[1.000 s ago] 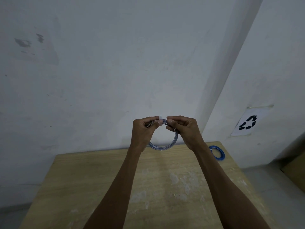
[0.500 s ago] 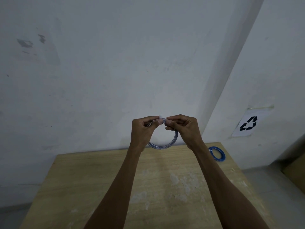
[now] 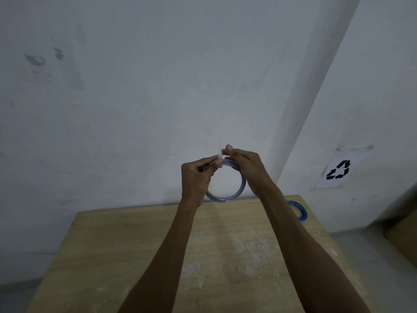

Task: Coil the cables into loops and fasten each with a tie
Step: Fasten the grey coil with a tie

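Note:
A blue cable coiled into a round loop [image 3: 228, 197] hangs in the air above the far edge of the wooden table [image 3: 135, 240]. My left hand [image 3: 196, 179] pinches the top of the coil on its left side. My right hand [image 3: 244, 166] pinches a thin white tie [image 3: 219, 154] that stands up from the top of the coil, while its palm lies against the coil's right side. A second blue coil [image 3: 299, 210] lies flat at the table's far right corner, partly hidden behind my right forearm.
A white wall stands close behind the table. A paper sheet with a recycling sign [image 3: 338, 170] is taped to the right wall. A brown cardboard box [image 3: 404, 236] sits on the floor at the right.
My right hand has lifted a little and drawn the white tie upward from the top of the coil. The coil and my left hand have stayed about where they were.

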Demonstrator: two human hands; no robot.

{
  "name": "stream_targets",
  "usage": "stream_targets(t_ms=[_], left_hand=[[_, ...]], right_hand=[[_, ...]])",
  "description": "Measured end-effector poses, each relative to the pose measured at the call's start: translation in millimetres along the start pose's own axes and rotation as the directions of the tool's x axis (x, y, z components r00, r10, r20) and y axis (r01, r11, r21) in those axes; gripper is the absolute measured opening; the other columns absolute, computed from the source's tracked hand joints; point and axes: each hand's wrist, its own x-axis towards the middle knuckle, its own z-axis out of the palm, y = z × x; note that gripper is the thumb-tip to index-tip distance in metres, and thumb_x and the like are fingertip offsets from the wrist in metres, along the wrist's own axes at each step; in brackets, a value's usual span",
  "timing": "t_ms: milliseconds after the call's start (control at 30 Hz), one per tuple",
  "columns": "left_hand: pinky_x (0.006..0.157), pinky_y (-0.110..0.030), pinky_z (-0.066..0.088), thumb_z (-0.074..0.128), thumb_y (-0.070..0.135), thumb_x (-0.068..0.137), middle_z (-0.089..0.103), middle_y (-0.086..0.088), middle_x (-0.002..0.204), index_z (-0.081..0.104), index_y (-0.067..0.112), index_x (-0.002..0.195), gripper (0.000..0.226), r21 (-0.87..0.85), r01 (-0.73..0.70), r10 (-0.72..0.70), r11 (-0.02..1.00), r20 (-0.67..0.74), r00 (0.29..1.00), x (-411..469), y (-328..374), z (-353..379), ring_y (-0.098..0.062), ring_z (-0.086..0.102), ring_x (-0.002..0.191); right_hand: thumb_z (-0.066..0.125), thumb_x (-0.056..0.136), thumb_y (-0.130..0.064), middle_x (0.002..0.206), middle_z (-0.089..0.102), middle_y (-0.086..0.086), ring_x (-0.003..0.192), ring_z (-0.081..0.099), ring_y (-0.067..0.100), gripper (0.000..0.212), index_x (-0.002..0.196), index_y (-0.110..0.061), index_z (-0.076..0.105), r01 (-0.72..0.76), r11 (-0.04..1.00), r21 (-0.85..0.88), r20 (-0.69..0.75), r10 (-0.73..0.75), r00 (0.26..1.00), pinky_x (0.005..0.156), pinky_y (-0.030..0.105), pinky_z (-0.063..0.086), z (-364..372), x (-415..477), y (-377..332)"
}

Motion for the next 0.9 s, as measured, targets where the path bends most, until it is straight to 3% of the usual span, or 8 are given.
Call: stream_targets(t_ms=[67, 133, 233, 300, 400, 567, 767, 900], left_hand=[[0.059, -0.010, 0.047, 0.079, 0.008, 0.087, 0.080, -0.014, 0.098, 0.078, 0.003, 0.110, 0.024, 0.014, -0.011, 0.010, 1.000, 0.031, 0.999, -2.3, 1.8, 1.7, -0.004, 0.072, 0.075], [0.057, -0.009, 0.045, 0.079, 0.009, 0.087, 0.080, -0.014, 0.097, 0.078, 0.002, 0.110, 0.024, 0.016, -0.022, 0.021, 1.000, 0.049, 0.999, -4.2, 3.0, 2.5, -0.002, 0.070, 0.071], [0.059, -0.009, 0.046, 0.079, 0.007, 0.087, 0.080, -0.011, 0.094, 0.078, 0.002, 0.109, 0.023, 0.031, -0.040, 0.038, 0.999, 0.061, 0.997, -5.4, 4.8, 2.1, -0.001, 0.069, 0.068], [0.064, -0.012, 0.050, 0.079, 0.007, 0.087, 0.080, -0.006, 0.092, 0.079, 0.004, 0.108, 0.021, 0.043, -0.059, 0.055, 0.997, 0.075, 0.996, -5.6, 6.9, 1.8, -0.005, 0.073, 0.073], [0.068, -0.015, 0.053, 0.080, 0.008, 0.086, 0.080, 0.003, 0.090, 0.079, 0.010, 0.106, 0.020, 0.065, -0.065, 0.059, 0.996, 0.095, 0.994, -5.6, 8.2, 2.6, -0.010, 0.077, 0.082], [0.071, -0.017, 0.057, 0.077, 0.009, 0.090, 0.079, -0.001, 0.091, 0.078, 0.006, 0.109, 0.020, 0.086, -0.104, 0.096, 0.991, 0.096, 0.991, -6.1, 10.8, 7.4, -0.007, 0.076, 0.081], [0.059, -0.012, 0.043, 0.077, 0.019, 0.091, 0.075, 0.005, 0.071, 0.081, 0.005, 0.102, 0.019, 0.102, -0.109, 0.103, 0.989, 0.066, 0.993, -7.3, 9.8, 11.2, 0.003, 0.059, 0.056], [0.058, -0.009, 0.043, 0.077, 0.014, 0.090, 0.078, -0.002, 0.082, 0.080, 0.004, 0.104, 0.018, 0.104, -0.105, 0.093, 0.989, 0.113, 0.989, -8.9, 10.2, 11.9, 0.005, 0.062, 0.060]], right_hand=[[0.066, 0.091, -0.048, 0.106, 0.079, -0.010, 0.109, 0.070, 0.006, 0.037, 0.104, -0.017, 0.080, -0.007, 1.000, -0.015, 0.020, 0.007, 1.000, 0.104, 0.031, 0.051, 2.1, 4.3, -8.0], [0.069, 0.095, -0.032, 0.103, 0.079, -0.009, 0.106, 0.071, 0.002, 0.028, 0.103, -0.008, 0.080, 0.023, 1.000, -0.006, 0.034, -0.023, 0.999, 0.103, 0.029, 0.051, 3.2, 7.0, -12.2], [0.071, 0.094, -0.018, 0.105, 0.079, -0.001, 0.105, 0.073, 0.007, 0.018, 0.105, -0.006, 0.080, 0.059, 0.997, 0.040, 0.008, -0.059, 0.998, 0.093, 0.022, 0.055, 2.1, 10.1, -13.5], [0.070, 0.094, -0.015, 0.110, 0.078, 0.001, 0.104, 0.073, 0.007, 0.019, 0.108, -0.004, 0.079, 0.071, 0.996, 0.048, 0.001, -0.071, 0.997, 0.087, 0.016, 0.054, 2.1, 10.9, -13.4], [0.071, 0.094, -0.015, 0.117, 0.076, 0.004, 0.108, 0.072, 0.012, 0.021, 0.109, -0.002, 0.078, 0.076, 0.997, 0.023, 0.001, -0.077, 0.997, 0.095, 0.019, 0.052, 2.6, 11.7, -13.2], [0.074, 0.091, -0.011, 0.115, 0.076, 0.004, 0.102, 0.072, 0.008, 0.020, 0.106, 0.000, 0.078, 0.114, 0.993, 0.027, -0.025, -0.114, 0.993, 0.082, 0.010, 0.052, 0.8, 12.4, -13.6], [0.073, 0.092, -0.011, 0.121, 0.074, 0.003, 0.111, 0.069, 0.016, 0.017, 0.103, -0.001, 0.080, 0.128, 0.992, -0.012, -0.035, -0.129, 0.991, 0.086, 0.012, 0.050, -3.7, 13.6, -11.5], [0.070, 0.093, -0.008, 0.128, 0.069, 0.003, 0.115, 0.066, 0.020, 0.014, 0.100, 0.000, 0.079, 0.127, 0.992, 0.012, -0.091, -0.125, 0.988, 0.094, 0.021, 0.048, -5.6, 14.0, -9.5]])
